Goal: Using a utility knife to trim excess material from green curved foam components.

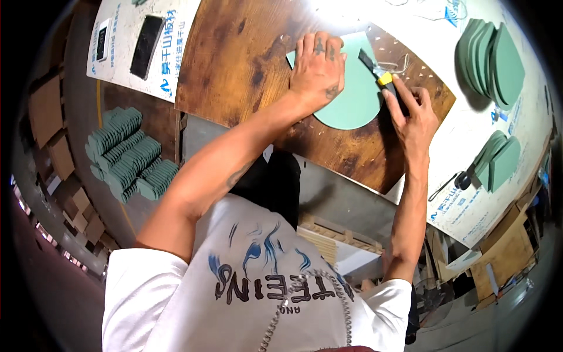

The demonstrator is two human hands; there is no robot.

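Note:
A light-green rounded sheet point(352, 97) lies flat on the brown wooden board point(234, 64), its curved end toward me. My left hand point(316, 67) presses on its left part with bent fingers held together. The fingertips are hidden under the hand. My right hand point(415, 114) grips a utility knife point(384, 79) with a black and yellow handle. Its blade points away from me, over the sheet's right edge. Whether the blade touches the sheet, I cannot tell. A thin, pale loop point(399, 63) lies just beyond the knife.
Stacked green pieces point(489, 64) stand at the far right, with a smaller stack point(498, 158) nearer. Beside that lies a small black object with a cord point(462, 180). On the left are a black phone-like slab point(146, 47) and, lower down, rows of green pieces point(126, 155).

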